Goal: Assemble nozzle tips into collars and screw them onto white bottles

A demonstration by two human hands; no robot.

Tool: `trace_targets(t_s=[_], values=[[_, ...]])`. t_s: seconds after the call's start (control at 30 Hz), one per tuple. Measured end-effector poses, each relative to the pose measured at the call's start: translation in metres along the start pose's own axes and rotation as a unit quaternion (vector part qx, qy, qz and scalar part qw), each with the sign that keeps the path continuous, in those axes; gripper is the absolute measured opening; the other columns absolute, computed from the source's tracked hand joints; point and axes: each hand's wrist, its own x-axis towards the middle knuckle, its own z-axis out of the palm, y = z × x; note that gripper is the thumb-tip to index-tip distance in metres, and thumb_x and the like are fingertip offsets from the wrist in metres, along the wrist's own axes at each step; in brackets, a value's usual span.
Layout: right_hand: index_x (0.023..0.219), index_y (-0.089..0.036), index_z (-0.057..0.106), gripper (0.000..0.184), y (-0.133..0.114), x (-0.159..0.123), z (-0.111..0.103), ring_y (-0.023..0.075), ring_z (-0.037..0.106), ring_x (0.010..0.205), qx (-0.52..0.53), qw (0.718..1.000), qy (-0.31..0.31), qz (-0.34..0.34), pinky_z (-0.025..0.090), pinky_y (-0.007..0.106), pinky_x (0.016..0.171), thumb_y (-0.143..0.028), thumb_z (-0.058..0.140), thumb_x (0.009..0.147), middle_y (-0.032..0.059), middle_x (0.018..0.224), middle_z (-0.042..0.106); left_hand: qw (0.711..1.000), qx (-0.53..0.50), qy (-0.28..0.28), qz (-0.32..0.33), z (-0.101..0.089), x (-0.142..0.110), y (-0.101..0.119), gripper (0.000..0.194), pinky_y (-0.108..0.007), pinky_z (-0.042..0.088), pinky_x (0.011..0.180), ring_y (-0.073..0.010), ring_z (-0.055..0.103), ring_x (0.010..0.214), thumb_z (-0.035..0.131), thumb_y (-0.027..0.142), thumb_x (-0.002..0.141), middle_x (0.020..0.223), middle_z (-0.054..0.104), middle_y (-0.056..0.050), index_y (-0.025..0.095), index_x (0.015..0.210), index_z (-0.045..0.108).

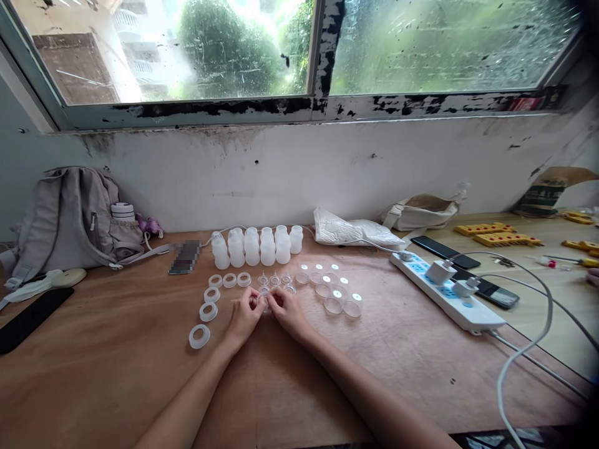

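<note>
My left hand (244, 313) and my right hand (287, 308) meet at the middle of the wooden table (116, 349), fingers pinched together on a small clear part (264, 302) between them. Just beyond lie several clear silicone teats (275, 280). White screw rings (208, 311) curve away to the left, with one ring (199, 336) nearest me. Clear dome caps (333, 304) sit to the right. A row of small translucent bottles (253, 246) stands behind.
A grey backpack (70, 218) leans on the wall at left, a black flat object (28, 318) before it. A white bag (355, 232), a tan bag (421, 212), a power strip (444, 290) with cables, phones (491, 292) and yellow parts (500, 237) lie right.
</note>
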Motion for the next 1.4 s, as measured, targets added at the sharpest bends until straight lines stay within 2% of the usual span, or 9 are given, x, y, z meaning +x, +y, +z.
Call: trace_targets(t_s=[0.23,0.43,0.57,0.77,1.03,1.23,1.4], values=[[0.068,-0.016,0.058,0.019,0.0,0.001,0.0,0.0118,0.049,0.054,0.004,1.0,0.005,0.004,0.039,0.022,0.052,-0.029,0.047,0.076,0.0009,0.059,0.057,0.999,0.035,-0.001,0.019,0.0,-0.001,0.0,0.017,-0.019,0.032,0.045,-0.0086,0.045,0.042,0.041,0.032,0.078,0.048,0.047,0.005,0.018,0.072,0.047],[0.082,-0.019,0.06,0.021,0.006,0.0,-0.001,0.013,0.052,0.054,0.049,0.998,-0.009,0.025,0.041,0.023,0.048,-0.033,0.046,0.077,0.0001,0.059,0.058,0.997,0.048,0.015,0.053,-0.002,-0.001,0.0,0.017,-0.021,0.038,0.054,-0.0111,0.052,0.054,0.041,0.032,0.078,0.061,0.054,0.002,0.019,0.081,0.051],[0.081,-0.019,0.06,0.02,0.006,-0.001,-0.001,0.0126,0.052,0.053,0.058,0.998,-0.014,0.021,0.041,0.023,0.048,-0.033,0.047,0.077,-0.0002,0.059,0.058,0.997,0.044,0.005,0.057,-0.003,-0.002,0.001,0.015,-0.021,0.038,0.054,-0.0109,0.051,0.054,0.044,0.032,0.076,0.062,0.054,0.002,0.019,0.081,0.05],[0.071,-0.017,0.056,0.014,0.0,0.0,-0.003,0.011,0.048,0.051,0.044,0.999,-0.028,0.016,0.038,0.022,0.048,-0.027,0.047,0.076,-0.002,0.055,0.053,0.999,0.038,0.003,0.039,-0.003,-0.002,0.002,0.013,-0.019,0.033,0.048,-0.0095,0.045,0.047,0.043,0.031,0.076,0.054,0.047,0.005,0.019,0.071,0.046],[0.068,-0.017,0.053,0.011,0.005,0.002,-0.002,0.0097,0.047,0.05,0.054,0.997,-0.049,0.023,0.037,0.02,0.048,-0.024,0.048,0.075,-0.0033,0.053,0.051,1.0,-0.015,-0.021,0.009,-0.003,-0.001,0.002,0.012,-0.019,0.032,0.047,-0.0081,0.043,0.045,0.045,0.029,0.073,0.051,0.047,0.006,0.019,0.068,0.043],[0.07,-0.016,0.052,0.013,0.008,0.002,-0.001,0.0079,0.046,0.045,0.113,0.992,-0.046,0.044,0.037,0.019,0.043,-0.027,0.049,0.075,-0.0037,0.055,0.05,0.999,-0.033,-0.027,0.004,-0.001,0.001,-0.003,0.015,-0.019,0.033,0.046,-0.0079,0.045,0.044,0.046,0.033,0.075,0.053,0.049,0.005,0.018,0.074,0.046],[0.078,-0.017,0.051,0.015,0.012,0.001,0.004,0.008,0.046,0.04,0.153,0.985,-0.037,0.074,0.036,0.019,0.038,-0.032,0.049,0.076,-0.0052,0.052,0.049,1.0,-0.02,-0.024,0.0,-0.001,0.002,-0.006,0.018,-0.019,0.034,0.046,-0.0083,0.046,0.043,0.044,0.036,0.077,0.055,0.051,0.005,0.018,0.079,0.047]])
